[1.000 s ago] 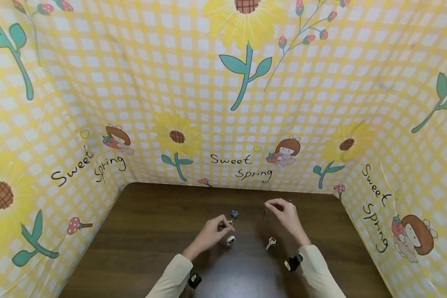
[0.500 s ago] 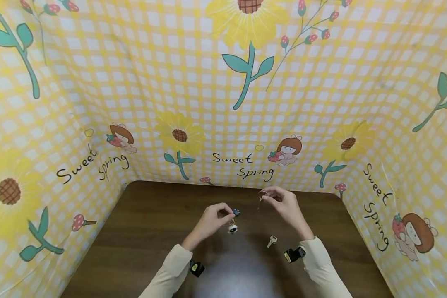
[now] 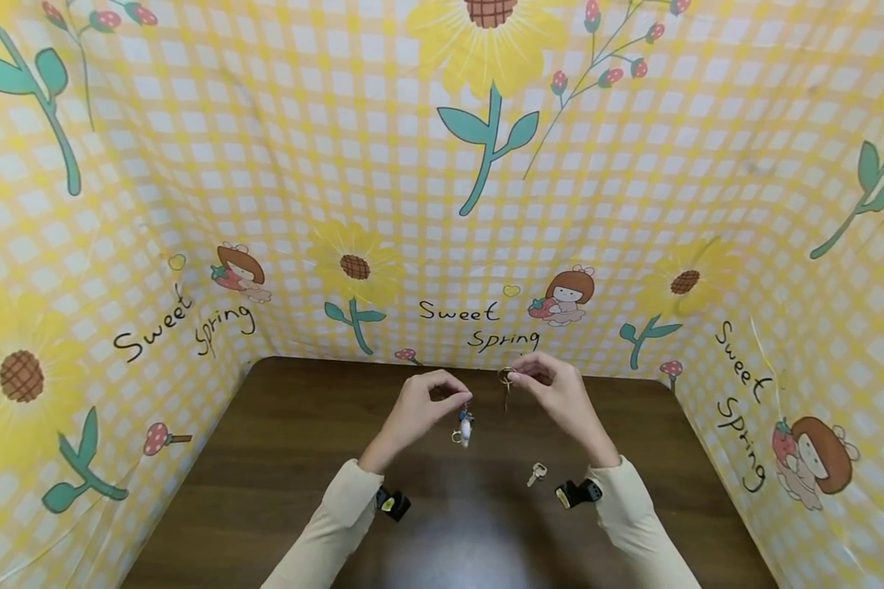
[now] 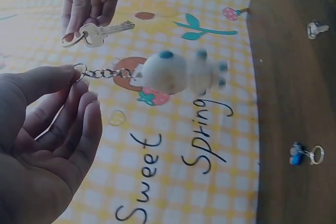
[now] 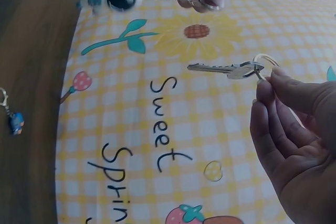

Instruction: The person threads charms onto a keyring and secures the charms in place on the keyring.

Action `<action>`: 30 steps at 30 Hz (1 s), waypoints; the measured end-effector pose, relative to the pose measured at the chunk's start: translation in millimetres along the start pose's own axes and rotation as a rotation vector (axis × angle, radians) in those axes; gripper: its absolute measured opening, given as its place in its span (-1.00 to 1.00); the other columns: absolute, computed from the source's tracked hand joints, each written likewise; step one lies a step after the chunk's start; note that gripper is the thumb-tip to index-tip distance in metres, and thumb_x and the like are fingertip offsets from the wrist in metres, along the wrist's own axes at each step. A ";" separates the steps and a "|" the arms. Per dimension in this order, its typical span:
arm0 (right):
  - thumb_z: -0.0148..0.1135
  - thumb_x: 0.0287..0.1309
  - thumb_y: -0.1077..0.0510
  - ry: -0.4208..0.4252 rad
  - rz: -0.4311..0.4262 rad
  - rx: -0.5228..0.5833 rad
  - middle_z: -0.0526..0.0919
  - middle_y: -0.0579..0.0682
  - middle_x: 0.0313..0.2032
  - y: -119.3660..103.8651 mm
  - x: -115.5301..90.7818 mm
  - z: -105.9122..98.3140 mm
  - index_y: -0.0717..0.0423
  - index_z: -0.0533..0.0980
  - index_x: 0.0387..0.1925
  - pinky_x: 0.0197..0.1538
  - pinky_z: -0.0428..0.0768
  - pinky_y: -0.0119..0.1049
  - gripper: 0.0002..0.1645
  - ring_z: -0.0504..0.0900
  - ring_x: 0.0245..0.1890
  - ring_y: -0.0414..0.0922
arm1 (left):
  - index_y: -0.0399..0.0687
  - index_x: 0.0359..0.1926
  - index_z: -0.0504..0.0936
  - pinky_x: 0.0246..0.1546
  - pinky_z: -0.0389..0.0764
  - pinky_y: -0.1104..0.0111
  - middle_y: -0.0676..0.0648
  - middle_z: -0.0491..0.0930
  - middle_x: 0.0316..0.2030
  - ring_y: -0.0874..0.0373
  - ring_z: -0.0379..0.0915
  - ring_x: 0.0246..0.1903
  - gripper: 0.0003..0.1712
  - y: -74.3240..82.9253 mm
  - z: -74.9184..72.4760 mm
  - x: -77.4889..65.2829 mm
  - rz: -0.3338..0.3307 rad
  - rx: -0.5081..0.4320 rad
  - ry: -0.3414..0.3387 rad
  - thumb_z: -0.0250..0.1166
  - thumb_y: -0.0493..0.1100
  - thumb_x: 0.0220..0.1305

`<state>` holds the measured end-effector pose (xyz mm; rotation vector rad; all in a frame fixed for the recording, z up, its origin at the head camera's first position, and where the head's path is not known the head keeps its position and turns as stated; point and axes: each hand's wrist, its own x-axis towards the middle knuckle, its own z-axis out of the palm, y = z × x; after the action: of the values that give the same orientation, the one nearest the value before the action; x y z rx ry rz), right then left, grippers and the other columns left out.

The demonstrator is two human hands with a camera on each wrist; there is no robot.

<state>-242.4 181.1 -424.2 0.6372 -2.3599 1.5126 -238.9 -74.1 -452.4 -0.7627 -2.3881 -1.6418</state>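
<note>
My left hand (image 3: 423,413) pinches the small ring of a white figure keychain (image 4: 165,72) between thumb and fingertip. The figure has blue-green spots and a dark face and dangles from a short chain, off the table. To its right, my right hand (image 3: 560,397) pinches a split key ring (image 5: 265,61) with a silver key (image 5: 244,70) hanging from it. A gap separates the keychain's ring from the key ring. A second key (image 3: 536,474) lies on the table, and so does a blue figure keychain (image 4: 297,154) with its own ring, partly behind the white one in the head view.
The dark wooden table (image 3: 302,458) has a yellow checked cloth (image 3: 383,204) standing as walls at its back and sides. Black wrist cameras (image 3: 394,504) sit below both sleeves.
Both hands have risen toward the table's far edge. My left hand lifted the white figure keychain off the table; the right hand carried the key and ring slightly left.
</note>
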 end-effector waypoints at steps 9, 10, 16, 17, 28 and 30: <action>0.40 0.38 0.29 -0.008 -0.055 0.003 0.81 0.00 -0.23 -12.3 1.1 -0.4 0.15 0.72 -0.15 -0.22 0.65 -0.41 -0.94 0.75 -0.28 -0.09 | -0.18 -0.16 0.81 -0.30 0.66 0.37 -0.11 0.78 -0.31 -0.03 0.68 -0.37 -0.88 21.3 -3.6 8.0 -0.031 -0.090 0.003 0.45 -0.19 0.42; 0.40 0.38 0.28 -0.007 -0.063 0.003 0.81 -0.01 -0.23 -13.4 1.1 -0.2 0.15 0.73 -0.15 -0.22 0.65 -0.41 -0.94 0.76 -0.28 -0.08 | -0.21 -0.15 0.80 -0.30 0.67 0.37 -0.13 0.78 -0.31 -0.04 0.69 -0.37 -0.87 23.4 -3.8 8.7 -0.034 -0.099 0.002 0.45 -0.20 0.43; 0.43 0.35 0.29 -0.029 -0.079 0.030 0.81 -0.01 -0.23 -17.6 -1.6 2.2 0.14 0.75 -0.19 -0.25 0.65 -0.40 -0.95 0.74 -0.32 -0.15 | -0.31 -0.10 0.78 -0.28 0.71 0.39 -0.23 0.78 -0.27 -0.11 0.73 -0.32 -0.85 30.0 -4.3 10.4 -0.029 -0.132 -0.019 0.41 -0.27 0.45; 0.43 0.34 0.29 -0.038 -0.078 0.034 0.81 0.00 -0.23 -18.0 -2.2 3.0 0.14 0.75 -0.19 -0.26 0.66 -0.40 -0.95 0.74 -0.32 -0.17 | -0.32 -0.10 0.77 -0.27 0.72 0.39 -0.25 0.78 -0.26 -0.14 0.74 -0.31 -0.85 30.7 -4.8 10.1 -0.029 -0.142 -0.023 0.40 -0.28 0.45; 0.44 0.33 0.25 -0.100 -0.104 0.047 0.82 -0.06 -0.24 -20.4 -1.5 10.9 0.09 0.79 -0.19 -0.15 0.70 -0.37 -0.92 0.77 -0.24 -0.15 | -0.23 -0.14 0.78 -0.23 0.76 0.25 -0.16 0.76 -0.29 -0.22 0.72 -0.30 -0.90 32.7 -9.4 11.8 0.019 -0.173 -0.025 0.41 -0.25 0.45; 0.43 0.35 0.25 -0.108 -0.107 0.033 0.82 -0.06 -0.21 -20.1 -0.5 11.9 0.08 0.79 -0.17 -0.11 0.70 -0.36 -0.91 0.77 -0.21 -0.14 | -0.22 -0.14 0.78 -0.22 0.76 0.26 -0.14 0.77 -0.29 -0.25 0.72 -0.29 -0.90 33.1 -10.2 12.6 0.029 -0.180 -0.026 0.41 -0.25 0.45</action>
<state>-231.8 163.2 -413.5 0.8596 -2.3416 1.5091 -235.4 -70.2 -415.9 -0.8474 -2.2571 -1.8644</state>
